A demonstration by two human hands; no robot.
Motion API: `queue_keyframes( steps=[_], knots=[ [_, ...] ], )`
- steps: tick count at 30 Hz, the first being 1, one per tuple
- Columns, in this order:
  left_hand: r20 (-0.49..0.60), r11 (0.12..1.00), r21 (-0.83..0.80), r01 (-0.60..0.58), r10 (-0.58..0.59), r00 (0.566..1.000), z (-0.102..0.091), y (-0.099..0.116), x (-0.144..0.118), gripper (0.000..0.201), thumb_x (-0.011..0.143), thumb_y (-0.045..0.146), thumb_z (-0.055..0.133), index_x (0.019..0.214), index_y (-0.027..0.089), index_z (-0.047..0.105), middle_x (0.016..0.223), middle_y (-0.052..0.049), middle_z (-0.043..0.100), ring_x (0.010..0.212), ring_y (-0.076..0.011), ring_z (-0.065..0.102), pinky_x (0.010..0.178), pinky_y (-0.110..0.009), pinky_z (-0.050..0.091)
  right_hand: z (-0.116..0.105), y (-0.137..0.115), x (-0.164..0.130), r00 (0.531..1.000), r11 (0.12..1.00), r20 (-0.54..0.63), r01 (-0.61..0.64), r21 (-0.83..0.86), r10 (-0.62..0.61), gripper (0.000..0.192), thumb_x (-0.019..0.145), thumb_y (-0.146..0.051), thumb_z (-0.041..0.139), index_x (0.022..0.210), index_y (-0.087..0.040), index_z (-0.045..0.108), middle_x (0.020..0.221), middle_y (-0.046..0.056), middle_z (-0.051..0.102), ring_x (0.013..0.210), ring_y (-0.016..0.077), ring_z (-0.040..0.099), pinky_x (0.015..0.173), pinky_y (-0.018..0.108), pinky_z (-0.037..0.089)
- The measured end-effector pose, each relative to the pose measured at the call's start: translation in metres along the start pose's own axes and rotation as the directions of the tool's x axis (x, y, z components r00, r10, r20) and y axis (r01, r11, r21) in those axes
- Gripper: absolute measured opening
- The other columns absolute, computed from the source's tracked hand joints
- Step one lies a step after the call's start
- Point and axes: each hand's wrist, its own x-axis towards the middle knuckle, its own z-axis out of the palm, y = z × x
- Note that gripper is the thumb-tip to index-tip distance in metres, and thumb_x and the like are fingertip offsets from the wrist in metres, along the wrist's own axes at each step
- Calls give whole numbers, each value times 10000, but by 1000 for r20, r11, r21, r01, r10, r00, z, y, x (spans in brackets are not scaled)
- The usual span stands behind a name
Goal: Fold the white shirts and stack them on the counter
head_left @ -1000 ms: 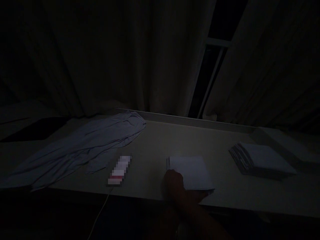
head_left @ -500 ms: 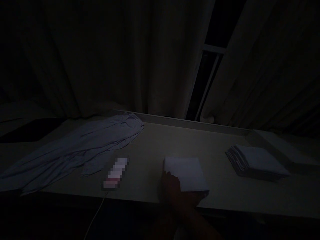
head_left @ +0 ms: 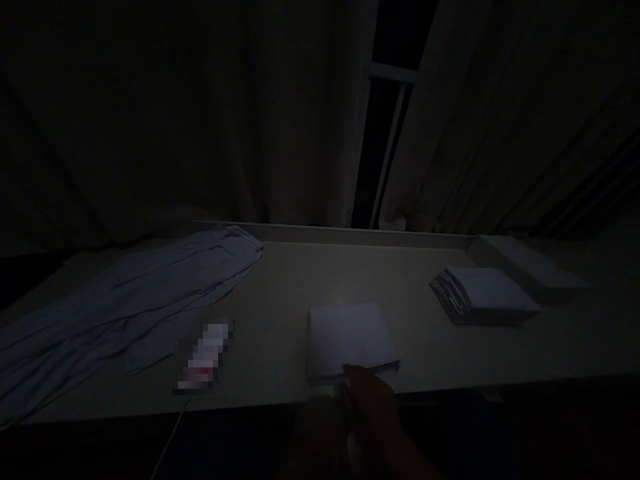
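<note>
Pale surface: a long light-coloured table (head_left: pixel 450 360) runs across a very dark room, with closed curtains (head_left: pixel 200 133) hanging behind it.
Hand: one hand (head_left: pixel 367 400) reaches up from the near edge of the table; which hand it is cannot be told in the dim light.
Fingers: they touch the near edge of a small white folded stack (head_left: pixel 347 337); whether they are spread, pressed together or pinching cannot be told.
Folded stack: lies flat near the front edge of the table, about the middle.
Second pile: a thicker stack of folded white cloths (head_left: pixel 483 297) sits well apart, to the right and farther back.
Cloth: a crumpled bluish garment (head_left: pixel 135 293) is spread over the left part of the table.
Phone: a lit phone (head_left: pixel 205 353) lies between the garment and the folded stack, with a cable (head_left: pixel 173 433) trailing off the front edge.
</note>
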Motion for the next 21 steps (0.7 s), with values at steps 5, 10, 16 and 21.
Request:
queue_keyframes(
  steps=[5, 10, 16, 21],
  knots=[
    [-213, 978, 39, 206, -193, 958, 1, -37, 31, 365, 910, 401, 482, 1160, 160, 594, 1191, -153, 614, 1182, -298, 528, 995, -519, 441, -6, 99, -49, 928, 957, -251, -242, 161, 277, 404, 932, -311, 448, 1320, -200, 430, 1240, 129, 564, 1140, 247, 543, 936, 414, 485],
    [-134, 938, 63, 342, -332, 934, 35, -66, 58, 626, 905, 524, 427, 1415, 164, 387, 1525, -149, 316, 1420, -338, 240, 1095, -544, 325, 7, 124, -37, 911, 917, -226, -276, 288, 345, 528, 897, -388, 495, 1361, -166, 374, 1260, 150, 530, 1166, 266, 520, 958, 435, 465],
    [0, 949, 135, 284, -287, 958, 61, -88, 34, 602, 942, 439, 362, 1480, 179, 289, 1549, -142, 272, 1413, -298, 273, 1104, -479, 330, 19, 99, -6, 903, 909, -207, -317, 272, 377, 587, 807, -299, 538, 1362, -173, 394, 1186, 143, 552, 1090, 285, 538, 909, 440, 456],
    [25, 934, 275, 227, -242, 970, 63, -93, 33, 596, 942, 400, 358, 1479, 150, 293, 1512, -161, 345, 1399, -294, 305, 1101, -496, 316, 38, 106, -7, 823, 853, -265, -421, 308, 502, 571, 804, -270, 514, 1350, -142, 405, 1174, 154, 554, 1045, 275, 553, 869, 419, 463]
  ],
)
